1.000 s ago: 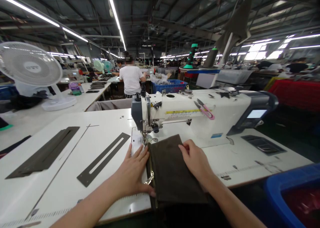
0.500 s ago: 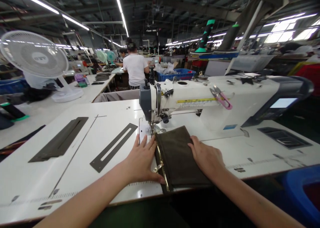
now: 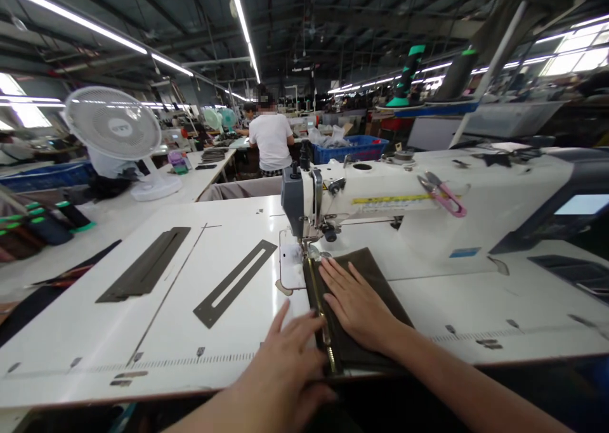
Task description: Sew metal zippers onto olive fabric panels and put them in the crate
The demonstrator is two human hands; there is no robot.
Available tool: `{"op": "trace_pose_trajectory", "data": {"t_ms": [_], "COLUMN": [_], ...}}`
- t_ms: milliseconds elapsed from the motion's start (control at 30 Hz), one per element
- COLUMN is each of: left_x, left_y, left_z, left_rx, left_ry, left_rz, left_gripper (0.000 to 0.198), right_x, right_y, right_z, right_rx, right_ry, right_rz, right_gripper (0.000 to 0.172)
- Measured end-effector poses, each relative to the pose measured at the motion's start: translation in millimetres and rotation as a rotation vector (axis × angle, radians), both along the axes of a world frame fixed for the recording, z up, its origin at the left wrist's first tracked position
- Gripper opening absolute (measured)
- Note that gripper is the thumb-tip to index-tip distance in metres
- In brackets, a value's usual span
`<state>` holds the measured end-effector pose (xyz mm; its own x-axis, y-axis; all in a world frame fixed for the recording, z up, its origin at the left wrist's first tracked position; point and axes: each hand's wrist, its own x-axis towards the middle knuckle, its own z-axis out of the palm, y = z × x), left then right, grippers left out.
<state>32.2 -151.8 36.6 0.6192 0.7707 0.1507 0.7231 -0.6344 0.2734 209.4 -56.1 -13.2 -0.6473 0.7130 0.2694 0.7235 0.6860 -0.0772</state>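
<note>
A dark brown fabric piece [image 3: 380, 287] with a gold metal zipper [image 3: 332, 357] along its left side lies on the sewing machine table. Its far left corner is at the needle area of the white sewing machine [image 3: 419, 230]. My right hand [image 3: 364, 309] rests flat on the fabric, fingers stretched forward, right of the zipper. My left hand [image 3: 288, 363] is at the near left edge, slightly blurred. Its index finger points forward, another fingertip meets the zipper beside the pull, and the thumb is apart, low at the table edge. Left of it lies a dark slotted strip [image 3: 235, 284].
A stack of dark strips [image 3: 145, 265] lies farther left. Pink-handled snips [image 3: 442, 195] rest on the machine arm. A white fan [image 3: 114, 125] and thread cones [image 3: 71, 216] stand on the left table. Beyond the machine are a blue crate [image 3: 352, 151] and a person in white [image 3: 271, 138].
My right hand has moved from the fabric's right edge to flat on top, near the zipper. My left hand has drawn back toward the near edge. The view has shifted left.
</note>
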Motion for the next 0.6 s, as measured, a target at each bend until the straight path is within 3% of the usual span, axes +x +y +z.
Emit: {"op": "trace_pose_trajectory", "data": {"t_ms": [67, 100, 233, 300, 467, 600], "left_x": [-12.0, -22.5, -79.3, -98.5, -93.3, -90.2], "left_y": [-7.7, -7.1, 7.3, 7.2, -15.6, -21.7], "left_z": [0.2, 1.3, 1.3, -2.0, 7.6, 20.2], "left_rx": [0.019, 0.035, 0.184, 0.185, -0.001, -0.085], "left_ry": [-0.025, -0.006, 0.204, 0.290, 0.304, 0.294], "left_rz": [-0.060, -0.013, 0.456, 0.552, 0.495, 0.272], "left_gripper": [0.020, 0.022, 0.046, 0.046, 0.053, 0.104], "right_x": [1.0, 1.0, -0.8, -1.9, -2.2, -1.1], "right_y": [0.5, 0.7, 0.5, -0.5, -3.3, -3.9], "right_z": [1.0, 1.5, 1.4, 1.2, 1.6, 2.7], "right_rx": [-0.005, -0.009, -0.016, -0.007, 0.021, 0.019], "right_ry": [-0.001, 0.001, 0.004, 0.008, 0.011, 0.016], "right_rz": [-0.006, -0.009, -0.024, -0.007, 0.121, 0.108], "right_gripper": [0.048, 0.048, 0.048, 0.047, 0.047, 0.048]}}
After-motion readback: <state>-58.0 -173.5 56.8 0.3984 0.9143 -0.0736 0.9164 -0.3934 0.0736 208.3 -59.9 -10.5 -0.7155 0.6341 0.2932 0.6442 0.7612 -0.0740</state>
